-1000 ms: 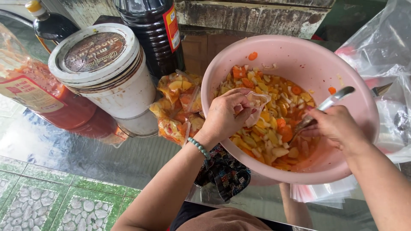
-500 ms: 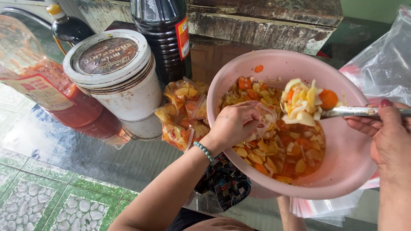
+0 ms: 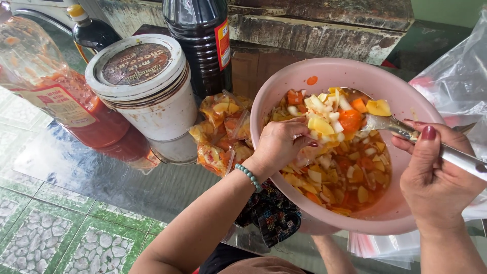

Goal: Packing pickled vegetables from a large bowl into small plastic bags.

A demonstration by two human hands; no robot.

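1. Biggest thing I see is the pink plastic bowl point(image 3: 406, 106), tilted toward me over the glossy dark tabletop point(image 3: 91, 177). It holds chopped yellow and orange fruit pieces in reddish liquid point(image 3: 335, 177).
2. Left of the bowl stands a white round tin with a brown lid point(image 3: 144, 86). Beside it lies a clear bottle of red sauce point(image 3: 56, 96), and behind the tin rise a tall dark bottle point(image 3: 198, 40) and a smaller dark bottle with a yellow cap point(image 3: 89, 28).
3. A stack of clear plastic bags point(image 3: 456, 81) sits at the right edge, behind the bowl.
4. My right hand point(image 3: 436, 177) is closed around the handle of a metal spoon point(image 3: 395, 127), thumb on top; the spoon is raised over the bowl, heaped with fruit pieces.
5. My left hand point(image 3: 281, 147), a beaded bracelet point(image 3: 250, 176) at its wrist, is curled inside the bowl, pinching a small clear bag point(image 3: 309, 155) just beside the spoon's load.
6. Small filled bags of the mix point(image 3: 220, 127) lie between tin and bowl.
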